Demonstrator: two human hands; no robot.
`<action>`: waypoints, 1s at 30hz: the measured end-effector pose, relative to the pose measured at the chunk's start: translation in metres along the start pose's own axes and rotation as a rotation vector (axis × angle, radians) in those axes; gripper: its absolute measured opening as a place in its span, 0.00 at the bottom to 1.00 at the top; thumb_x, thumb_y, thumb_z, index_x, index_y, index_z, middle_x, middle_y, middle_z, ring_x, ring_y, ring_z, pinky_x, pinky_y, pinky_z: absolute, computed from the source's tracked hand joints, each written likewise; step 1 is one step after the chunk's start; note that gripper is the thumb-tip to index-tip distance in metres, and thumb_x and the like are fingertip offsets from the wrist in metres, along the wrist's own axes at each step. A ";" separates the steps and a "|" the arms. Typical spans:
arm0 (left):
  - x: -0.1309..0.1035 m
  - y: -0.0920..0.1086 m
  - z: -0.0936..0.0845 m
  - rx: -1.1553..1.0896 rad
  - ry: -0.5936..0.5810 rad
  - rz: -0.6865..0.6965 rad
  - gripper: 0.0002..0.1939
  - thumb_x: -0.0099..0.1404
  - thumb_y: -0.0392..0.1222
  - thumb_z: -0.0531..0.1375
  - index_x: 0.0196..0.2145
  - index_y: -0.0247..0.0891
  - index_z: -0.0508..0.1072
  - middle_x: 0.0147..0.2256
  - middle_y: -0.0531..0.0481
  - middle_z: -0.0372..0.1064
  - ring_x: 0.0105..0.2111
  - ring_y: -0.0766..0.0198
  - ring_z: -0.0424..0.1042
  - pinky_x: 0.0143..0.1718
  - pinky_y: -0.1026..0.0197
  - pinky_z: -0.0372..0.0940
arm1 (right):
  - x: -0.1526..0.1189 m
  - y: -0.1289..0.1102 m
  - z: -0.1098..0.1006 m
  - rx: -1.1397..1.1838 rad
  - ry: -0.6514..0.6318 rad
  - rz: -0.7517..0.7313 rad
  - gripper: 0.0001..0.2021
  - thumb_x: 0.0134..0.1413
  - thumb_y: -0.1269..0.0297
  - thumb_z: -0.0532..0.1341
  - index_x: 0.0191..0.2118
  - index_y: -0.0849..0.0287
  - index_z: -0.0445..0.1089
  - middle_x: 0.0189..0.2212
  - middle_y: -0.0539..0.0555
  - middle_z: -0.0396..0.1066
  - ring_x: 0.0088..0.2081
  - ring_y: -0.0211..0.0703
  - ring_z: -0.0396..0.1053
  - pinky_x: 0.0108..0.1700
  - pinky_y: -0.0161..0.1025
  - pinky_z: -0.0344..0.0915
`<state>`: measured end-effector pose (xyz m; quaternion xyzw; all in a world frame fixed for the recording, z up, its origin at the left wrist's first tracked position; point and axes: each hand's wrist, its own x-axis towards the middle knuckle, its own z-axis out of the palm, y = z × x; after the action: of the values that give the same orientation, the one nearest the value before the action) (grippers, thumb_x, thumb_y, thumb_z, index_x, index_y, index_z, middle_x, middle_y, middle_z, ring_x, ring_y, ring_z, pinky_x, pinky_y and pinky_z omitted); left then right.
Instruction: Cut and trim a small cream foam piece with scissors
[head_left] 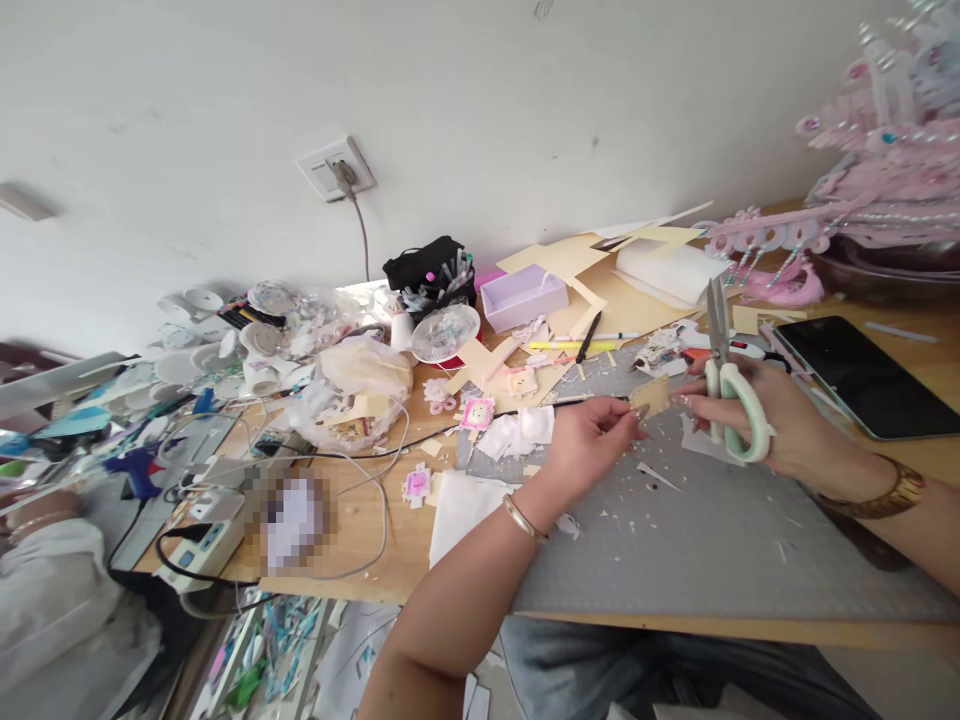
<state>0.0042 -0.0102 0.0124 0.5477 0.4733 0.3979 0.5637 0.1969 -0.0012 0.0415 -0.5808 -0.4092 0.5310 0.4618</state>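
My left hand [596,440] is closed, its thumb and fingertips pinching a small piece of tan card [651,397] above the grey cutting mat [720,550]. My right hand [802,420] is closed around scissors [742,410] with pale green handles, their blades pointing up and away from the card. The fingertips of that hand reach the card's right edge; whether they grip it, I cannot tell. Paper scraps lie on the mat below. Left of my left hand are crumpled white paper [517,432] and a small pink-framed square [477,413] with a drawn face.
A black tablet or phone [874,375] lies at the right. Behind the mat are a lilac box [525,297], a yellow pencil [574,345] and cut card sheets [577,265]. Cables and a power strip [202,540] run at the left, near another person's sleeve [56,570].
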 end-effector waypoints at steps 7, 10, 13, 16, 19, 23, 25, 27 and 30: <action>-0.011 0.007 0.005 0.063 0.135 0.112 0.13 0.62 0.52 0.64 0.27 0.40 0.74 0.26 0.48 0.77 0.23 0.64 0.70 0.27 0.62 0.62 | 0.010 0.000 -0.005 -0.003 0.140 -0.149 0.22 0.25 0.62 0.74 0.31 0.52 0.68 0.30 0.50 0.77 0.33 0.46 0.74 0.29 0.38 0.69; -0.004 0.010 0.003 -0.144 0.064 -0.008 0.19 0.57 0.59 0.66 0.27 0.39 0.71 0.25 0.49 0.76 0.19 0.67 0.67 0.24 0.62 0.61 | 0.005 -0.005 -0.004 0.038 0.064 -0.085 0.23 0.25 0.61 0.74 0.33 0.54 0.69 0.31 0.51 0.79 0.27 0.41 0.70 0.27 0.38 0.66; 0.004 0.010 -0.001 -0.247 0.030 -0.057 0.23 0.53 0.62 0.69 0.26 0.39 0.69 0.23 0.50 0.75 0.19 0.68 0.66 0.24 0.63 0.60 | -0.003 -0.014 -0.001 0.003 -0.019 -0.045 0.23 0.28 0.54 0.75 0.34 0.54 0.70 0.28 0.50 0.79 0.21 0.38 0.66 0.24 0.38 0.63; 0.006 0.008 -0.002 -0.281 0.023 -0.064 0.24 0.53 0.61 0.70 0.25 0.39 0.69 0.23 0.51 0.75 0.19 0.70 0.66 0.25 0.63 0.60 | -0.007 -0.019 0.000 -0.063 -0.083 -0.050 0.23 0.29 0.49 0.75 0.30 0.54 0.69 0.20 0.45 0.71 0.19 0.38 0.63 0.22 0.38 0.60; 0.004 0.007 -0.001 -0.288 -0.001 -0.082 0.23 0.52 0.61 0.71 0.26 0.39 0.70 0.23 0.51 0.75 0.19 0.69 0.66 0.25 0.63 0.61 | -0.006 -0.016 -0.001 -0.045 -0.078 -0.025 0.25 0.27 0.51 0.76 0.32 0.53 0.68 0.20 0.43 0.68 0.19 0.38 0.65 0.22 0.38 0.61; 0.002 0.008 0.002 -0.277 -0.013 -0.093 0.24 0.51 0.62 0.70 0.26 0.39 0.70 0.24 0.51 0.75 0.19 0.69 0.67 0.26 0.63 0.62 | -0.008 -0.015 0.000 -0.044 -0.067 -0.001 0.24 0.27 0.53 0.75 0.33 0.52 0.67 0.22 0.43 0.70 0.19 0.39 0.66 0.22 0.39 0.62; 0.002 0.009 0.003 -0.266 -0.013 -0.098 0.24 0.51 0.62 0.70 0.26 0.39 0.69 0.24 0.50 0.76 0.19 0.69 0.67 0.25 0.63 0.61 | -0.010 -0.018 0.001 -0.071 -0.062 -0.018 0.22 0.29 0.53 0.73 0.31 0.51 0.66 0.21 0.44 0.69 0.19 0.40 0.66 0.22 0.39 0.63; 0.002 0.009 0.003 -0.254 -0.016 -0.107 0.24 0.51 0.62 0.70 0.26 0.40 0.68 0.24 0.50 0.76 0.20 0.68 0.68 0.25 0.63 0.61 | -0.012 -0.021 0.002 -0.073 -0.056 -0.018 0.21 0.29 0.54 0.73 0.31 0.51 0.66 0.21 0.44 0.70 0.20 0.40 0.67 0.23 0.39 0.64; 0.001 0.005 0.005 -0.190 -0.038 -0.105 0.22 0.53 0.61 0.68 0.26 0.40 0.68 0.25 0.49 0.75 0.20 0.67 0.67 0.25 0.63 0.61 | -0.009 -0.019 0.002 -0.013 -0.019 0.016 0.23 0.25 0.56 0.74 0.32 0.51 0.66 0.22 0.43 0.72 0.19 0.38 0.66 0.23 0.38 0.63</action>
<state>0.0095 -0.0104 0.0173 0.4737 0.4507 0.4005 0.6420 0.1943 -0.0055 0.0620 -0.5818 -0.4124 0.5376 0.4499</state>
